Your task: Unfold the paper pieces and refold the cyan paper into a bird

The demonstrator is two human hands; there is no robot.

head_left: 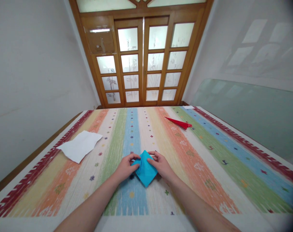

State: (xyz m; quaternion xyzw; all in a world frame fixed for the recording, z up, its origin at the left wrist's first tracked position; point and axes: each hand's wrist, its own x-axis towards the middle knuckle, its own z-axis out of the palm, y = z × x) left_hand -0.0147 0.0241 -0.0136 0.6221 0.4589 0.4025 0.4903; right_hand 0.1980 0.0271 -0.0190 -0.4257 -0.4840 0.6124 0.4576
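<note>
A blue sheet of origami paper (147,174), folded into a diamond with a raised flap, is between my two hands near the front middle of the table. My left hand (127,167) pinches its left side, thumb and fingers closed on the flap. On the other side my right hand (161,164) grips the right edge, thumb on top and fingers behind. The underside of the paper and some fingertips are hidden.
A striped cloth (112,154) covers the table. A white sheet of paper (80,145) lies at the left, and a red folded paper plane (179,123) at the far right. Wooden doors with glass panes (142,61) stand beyond the table, between pale walls.
</note>
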